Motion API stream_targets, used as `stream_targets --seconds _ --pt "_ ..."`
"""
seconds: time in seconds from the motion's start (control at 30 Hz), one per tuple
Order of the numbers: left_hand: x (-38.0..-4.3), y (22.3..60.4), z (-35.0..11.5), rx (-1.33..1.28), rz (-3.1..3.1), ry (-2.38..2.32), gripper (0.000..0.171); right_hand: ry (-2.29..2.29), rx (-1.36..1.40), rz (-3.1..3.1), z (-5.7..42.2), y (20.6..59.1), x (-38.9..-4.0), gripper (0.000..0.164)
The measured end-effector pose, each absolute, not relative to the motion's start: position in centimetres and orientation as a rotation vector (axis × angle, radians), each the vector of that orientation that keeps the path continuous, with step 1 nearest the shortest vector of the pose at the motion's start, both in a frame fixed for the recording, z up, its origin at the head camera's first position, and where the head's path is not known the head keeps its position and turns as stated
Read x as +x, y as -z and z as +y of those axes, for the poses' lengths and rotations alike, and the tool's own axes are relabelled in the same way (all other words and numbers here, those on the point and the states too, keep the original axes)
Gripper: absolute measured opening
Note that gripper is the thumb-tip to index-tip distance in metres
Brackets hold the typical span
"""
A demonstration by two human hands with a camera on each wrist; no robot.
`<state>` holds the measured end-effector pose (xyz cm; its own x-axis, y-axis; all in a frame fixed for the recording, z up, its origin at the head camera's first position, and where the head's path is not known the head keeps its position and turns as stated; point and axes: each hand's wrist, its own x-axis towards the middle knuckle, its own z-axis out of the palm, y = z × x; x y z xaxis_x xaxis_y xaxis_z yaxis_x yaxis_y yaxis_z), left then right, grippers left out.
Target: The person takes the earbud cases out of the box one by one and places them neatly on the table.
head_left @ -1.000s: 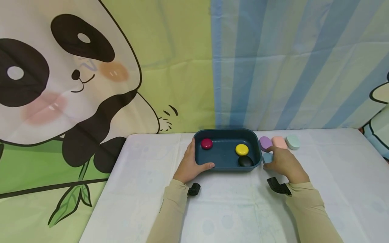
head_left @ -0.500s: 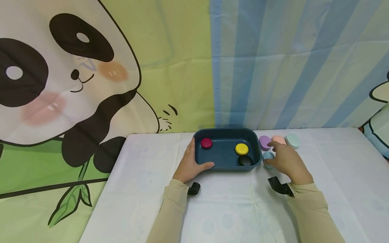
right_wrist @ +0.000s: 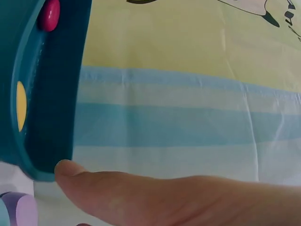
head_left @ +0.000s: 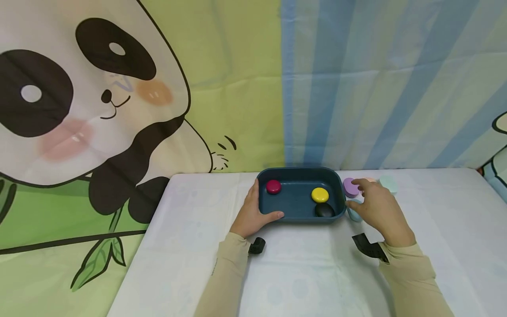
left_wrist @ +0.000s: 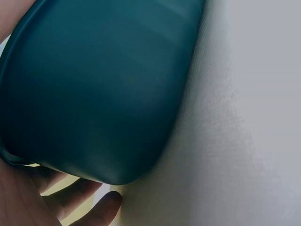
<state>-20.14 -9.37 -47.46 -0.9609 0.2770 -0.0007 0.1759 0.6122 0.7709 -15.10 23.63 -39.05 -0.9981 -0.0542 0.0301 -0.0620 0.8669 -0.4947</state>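
A dark blue rectangular plastic container [head_left: 291,210] stands near the table's back edge. My left hand [head_left: 253,213] holds its left end, thumb along the near rim and fingers round the side; the left wrist view shows several fingers [left_wrist: 75,195] at the container's corner. Inside lie a crimson disc [head_left: 273,186], a yellow disc [head_left: 320,195] and a black disc [head_left: 325,210]. My right hand [head_left: 382,211] hovers just right of the container, thumb and forefinger apart and nothing gripped. Below it sits a light blue piece [head_left: 355,215], partly hidden, beside a purple disc [head_left: 350,187].
A mint-green piece [head_left: 388,183] lies behind the right hand, and a mostly covered peach piece [head_left: 370,179] is beside it. White cloth covers the table [head_left: 301,273]. A printed panda curtain [head_left: 233,88] hangs directly behind the back edge.
My right hand has let go of the light blue piece and risen slightly away, its fingers spreading. The left hand keeps its hold on the container. The head view has shifted a little.
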Motion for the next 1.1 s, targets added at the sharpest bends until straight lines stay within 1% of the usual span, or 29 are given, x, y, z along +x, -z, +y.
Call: stream_targets --seconds 0.37,0.6,0.83,1.1 --pt "-20.1 47.6 -9.3 0.380 2.709 -1.269 0.127 -0.903 0.222 -2.962 22.1 38.5 -15.2 0.058" --pt "-20.0 47.4 -9.4 0.382 2.713 -1.279 0.128 -0.859 0.272 -3.011 20.3 38.5 -15.9 0.057" --pt "-20.0 47.4 -9.3 0.369 2.715 -1.271 0.126 -0.809 0.294 -3.059 18.7 39.0 -16.4 0.060" --pt "-20.0 47.3 -9.2 0.363 2.714 -1.272 0.126 -0.733 0.341 -3.097 18.1 39.8 -17.1 0.055"
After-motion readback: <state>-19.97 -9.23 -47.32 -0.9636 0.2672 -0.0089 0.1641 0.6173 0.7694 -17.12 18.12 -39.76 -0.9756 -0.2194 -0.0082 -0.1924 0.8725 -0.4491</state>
